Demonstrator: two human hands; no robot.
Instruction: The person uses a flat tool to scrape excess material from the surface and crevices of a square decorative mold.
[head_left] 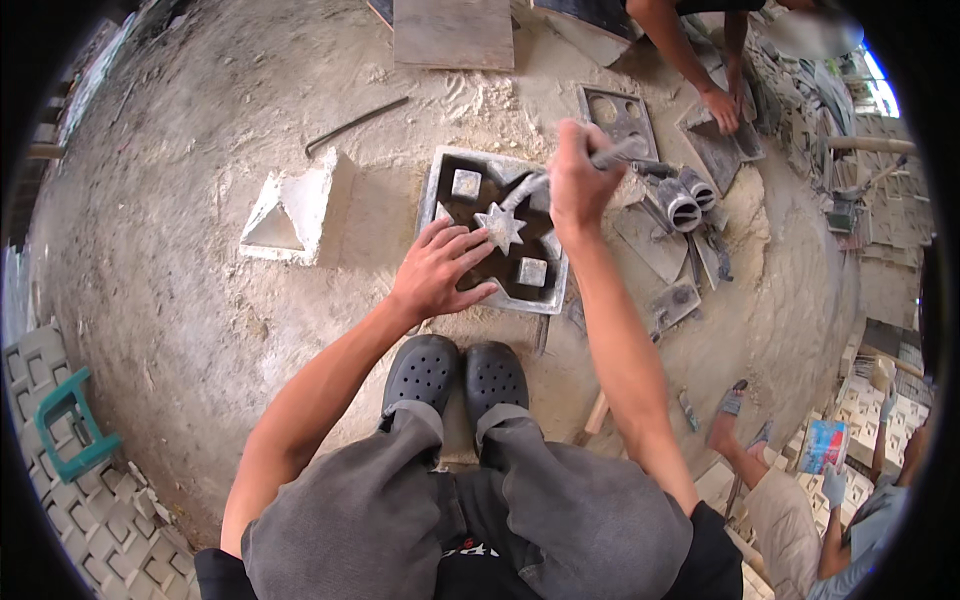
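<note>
Square mould (429, 190): sitting where, exactly?

– Lying flat on the dusty ground, just past a pair of dark clogs (420, 375). Holding a star-shaped block (500, 228) in the middle, plus two pale cubes (532, 271).

And with the left hand (437, 268), doing what?

– Spreading the fingers over the left rim, not gripping anything. Reaching the fingertips right up by the star. Touching or just hovering? Not managing to tell, sorry.

OK, and with the right hand (583, 185)?

– Clenching tight around a grey tool (525, 191), angling the low end toward the star. Blurring a bit there, so not managing to tell what kind.

Spotting anything else nearby?

– Yep, seeing a white hollow block (325, 190) to the left, a bent rod (358, 125) beyond that, a holed plate (625, 122) off to the right, and a co-worker's hand (720, 108) farther over.
</note>
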